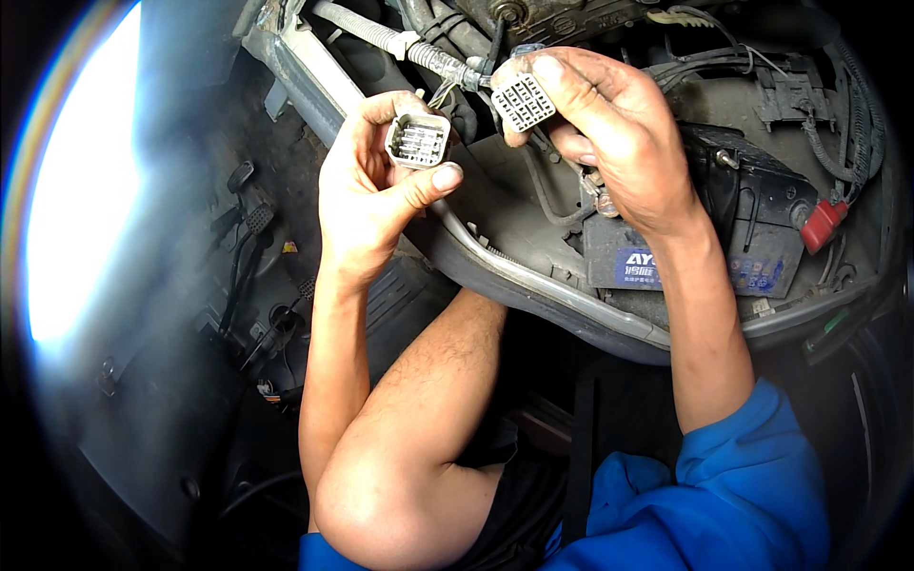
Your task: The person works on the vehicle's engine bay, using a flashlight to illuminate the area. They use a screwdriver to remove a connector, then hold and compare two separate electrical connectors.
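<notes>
My left hand [367, 190] is closed around a squarish light-grey connector housing [420, 141], its open face with rows of metal pins turned up toward me. To the right, my right hand [609, 124] pinches a matching wire connector [524, 103] whose pale face carries a grid of small slots. The two connectors are apart, a short gap between them. Thin wires [441, 95] run behind the left connector toward a corrugated grey conduit [400, 43]. My fingers hide the backs of both connectors.
A dark battery [619, 257] with a red terminal cover [823, 226] sits in the bay at the right. A metal-edged rim [562, 295] curves below my hands. Pedals [257, 219] are at the left, and a black bracket with cables [795, 100] is at the upper right.
</notes>
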### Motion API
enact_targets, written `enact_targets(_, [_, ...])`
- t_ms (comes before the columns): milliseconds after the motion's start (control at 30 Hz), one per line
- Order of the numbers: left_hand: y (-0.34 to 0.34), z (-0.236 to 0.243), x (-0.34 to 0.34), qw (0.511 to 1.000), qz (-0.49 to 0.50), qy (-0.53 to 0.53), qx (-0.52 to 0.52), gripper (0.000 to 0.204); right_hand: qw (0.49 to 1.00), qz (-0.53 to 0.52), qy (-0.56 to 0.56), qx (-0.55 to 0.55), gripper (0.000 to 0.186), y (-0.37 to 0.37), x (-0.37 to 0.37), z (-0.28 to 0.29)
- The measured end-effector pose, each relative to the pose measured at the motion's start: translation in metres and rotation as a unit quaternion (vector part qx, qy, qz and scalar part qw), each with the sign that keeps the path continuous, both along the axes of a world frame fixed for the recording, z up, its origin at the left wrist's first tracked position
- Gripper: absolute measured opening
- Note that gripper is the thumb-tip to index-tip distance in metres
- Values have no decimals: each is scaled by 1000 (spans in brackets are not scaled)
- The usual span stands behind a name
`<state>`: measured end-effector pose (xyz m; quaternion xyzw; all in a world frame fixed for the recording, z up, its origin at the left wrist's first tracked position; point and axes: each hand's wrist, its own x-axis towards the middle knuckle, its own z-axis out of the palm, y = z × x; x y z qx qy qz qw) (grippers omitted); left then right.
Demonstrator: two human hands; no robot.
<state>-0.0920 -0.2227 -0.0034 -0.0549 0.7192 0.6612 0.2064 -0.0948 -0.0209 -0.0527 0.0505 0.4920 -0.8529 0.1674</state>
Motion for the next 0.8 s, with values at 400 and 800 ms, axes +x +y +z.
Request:
enact_targets(400, [1, 1, 0, 1000, 2, -1, 1, 56, 999, 11, 23, -35, 24, 3, 0, -4])
enact_targets(800, [2, 1, 0, 1000, 1, -2, -7, 55, 999, 1, 34, -42, 24, 1, 1, -6])
